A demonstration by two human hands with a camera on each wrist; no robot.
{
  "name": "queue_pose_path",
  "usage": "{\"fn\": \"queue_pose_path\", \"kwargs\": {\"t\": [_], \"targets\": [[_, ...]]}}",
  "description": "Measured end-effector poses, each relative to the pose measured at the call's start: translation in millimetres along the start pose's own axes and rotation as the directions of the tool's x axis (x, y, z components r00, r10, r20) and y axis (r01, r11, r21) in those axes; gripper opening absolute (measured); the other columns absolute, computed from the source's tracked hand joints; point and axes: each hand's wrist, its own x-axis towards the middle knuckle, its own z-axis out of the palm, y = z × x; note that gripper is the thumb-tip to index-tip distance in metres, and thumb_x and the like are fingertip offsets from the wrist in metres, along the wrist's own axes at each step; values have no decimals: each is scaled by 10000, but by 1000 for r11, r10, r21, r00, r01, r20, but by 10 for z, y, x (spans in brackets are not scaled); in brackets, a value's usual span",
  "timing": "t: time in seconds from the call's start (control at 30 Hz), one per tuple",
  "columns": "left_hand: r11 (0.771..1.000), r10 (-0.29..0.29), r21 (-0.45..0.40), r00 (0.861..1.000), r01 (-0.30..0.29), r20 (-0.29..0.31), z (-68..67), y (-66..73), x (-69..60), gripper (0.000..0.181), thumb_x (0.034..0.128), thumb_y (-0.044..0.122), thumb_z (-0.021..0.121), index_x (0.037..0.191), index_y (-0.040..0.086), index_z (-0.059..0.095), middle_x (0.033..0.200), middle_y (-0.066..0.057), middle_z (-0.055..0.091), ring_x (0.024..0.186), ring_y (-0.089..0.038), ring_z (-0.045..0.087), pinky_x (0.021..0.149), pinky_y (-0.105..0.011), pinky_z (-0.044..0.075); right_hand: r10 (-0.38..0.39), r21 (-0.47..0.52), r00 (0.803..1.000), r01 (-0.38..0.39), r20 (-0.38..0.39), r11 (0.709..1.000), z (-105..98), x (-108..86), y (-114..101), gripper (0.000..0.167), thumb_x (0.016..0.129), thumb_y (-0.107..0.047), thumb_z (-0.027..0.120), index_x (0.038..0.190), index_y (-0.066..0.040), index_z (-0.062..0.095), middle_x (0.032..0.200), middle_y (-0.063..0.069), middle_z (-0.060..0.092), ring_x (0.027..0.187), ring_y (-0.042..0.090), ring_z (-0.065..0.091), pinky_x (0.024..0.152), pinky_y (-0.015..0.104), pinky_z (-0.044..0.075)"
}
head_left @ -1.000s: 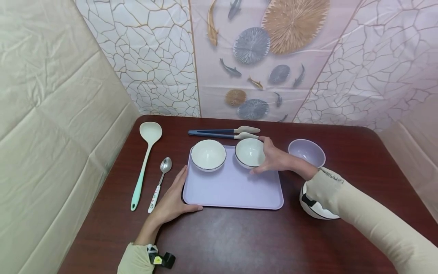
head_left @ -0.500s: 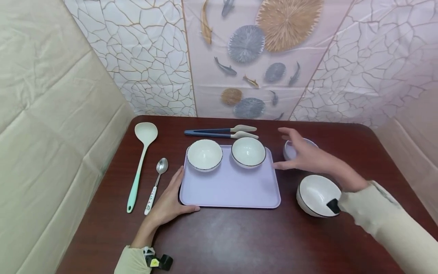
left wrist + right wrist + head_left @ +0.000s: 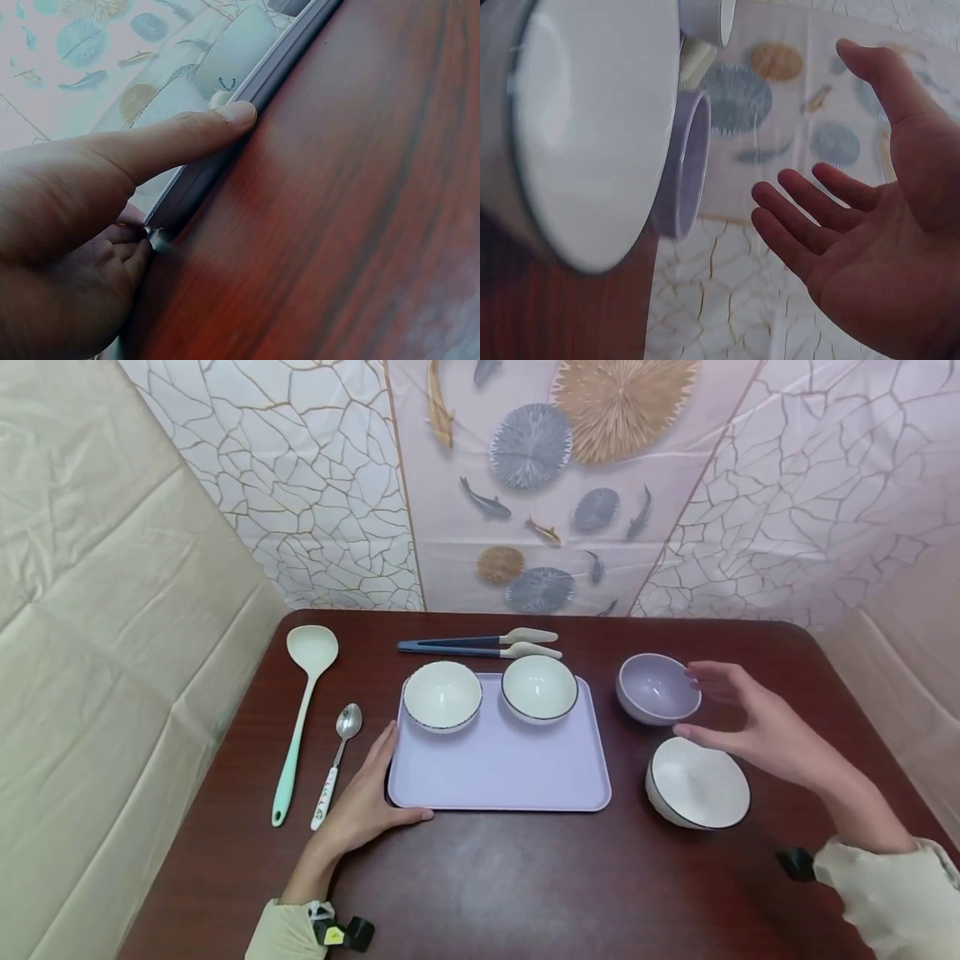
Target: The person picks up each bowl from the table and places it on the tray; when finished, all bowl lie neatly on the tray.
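Observation:
My left hand point(image 3: 367, 802) rests at the near left corner of the lilac tray point(image 3: 502, 777). Its thumb point(image 3: 202, 135) lies straight along the front rim, while the fingers run up the left side. Two white bowls sit toward the tray's back: a left bowl point(image 3: 442, 693) and a dark-rimmed right bowl point(image 3: 540, 687). Holding nothing, my right hand point(image 3: 772, 735) is spread above the table at the right. Closest to its fingertips is a purple bowl point(image 3: 657, 687); a larger white bowl point(image 3: 697, 783) with a dark rim stands below them, nearer the front.
Blue tongs with pale tips point(image 3: 480, 645) lie behind the tray. Left of it are a metal spoon with a patterned handle point(image 3: 336, 768) and a mint-handled ladle point(image 3: 300, 718). The dark wooden table point(image 3: 510, 893) meets a patterned backdrop behind.
My right hand has let go of the right white bowl, leaving it on the tray, and moved right past the purple bowl. The left hand stays at the tray corner.

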Motion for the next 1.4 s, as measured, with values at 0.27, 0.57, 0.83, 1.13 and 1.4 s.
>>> {"fn": "queue_pose_path", "kwargs": {"t": [0.27, 0.57, 0.83, 1.13, 1.4], "targets": [[1000, 2, 14, 1000, -2, -7, -28, 17, -6, 1315, 635, 494, 899, 1584, 115, 72, 1628, -85, 69, 1455, -262, 172, 1083, -515, 294, -63, 31, 997, 64, -49, 997, -108, -347, 235, 831, 741, -35, 855, 1443, -129, 421, 1347, 126, 517, 1167, 15, 494, 917, 81, 338], [1000, -11, 15, 1000, 11, -4, -37, 14, -23, 1313, 636, 492, 899, 1585, 124, 72, 1630, -70, 63, 1456, -253, 168, 1085, -508, 293, -97, 146, 995, 97, -10, 985, -33, -635, 501, 1055, 632, 113, 860, 1509, -100, 315, 1398, 48, 462, 1216, 77, 473, 938, 139, 358], [1000, -11, 14, 1000, 12, -12, -28, -9, -24, 1311, 631, 480, 906, 1584, 113, 85, 1629, -70, 71, 1455, -256, 174, 1081, -512, 297, -93, 202, 994, 81, 55, 976, 145, -761, 612, 1171, 622, 84, 878, 1551, -127, 199, 1455, 179, 361, 1263, 111, 407, 947, 142, 323], [1000, -18, 11, 1000, 18, -5, -14, -6, -7, 1308, 636, 489, 901, 1586, 125, 78, 1631, -59, 64, 1457, -253, 165, 1081, -518, 294, -60, 228, 996, 43, 67, 973, 336, -802, 617, 1235, 612, 45, 904, 1564, -138, 139, 1502, 191, 265, 1328, 68, 310, 981, 107, 272], [1000, -13, 3, 1000, 13, 5, -3, -11, -8, 1303, 640, 477, 903, 1585, 123, 79, 1630, -57, 64, 1459, -247, 156, 1088, -514, 283, -67, 196, 997, 62, 23, 979, 460, -795, 602, 1261, 559, -2, 942, 1554, -113, 176, 1469, 144, 294, 1280, 71, 304, 954, 97, 243]]}}
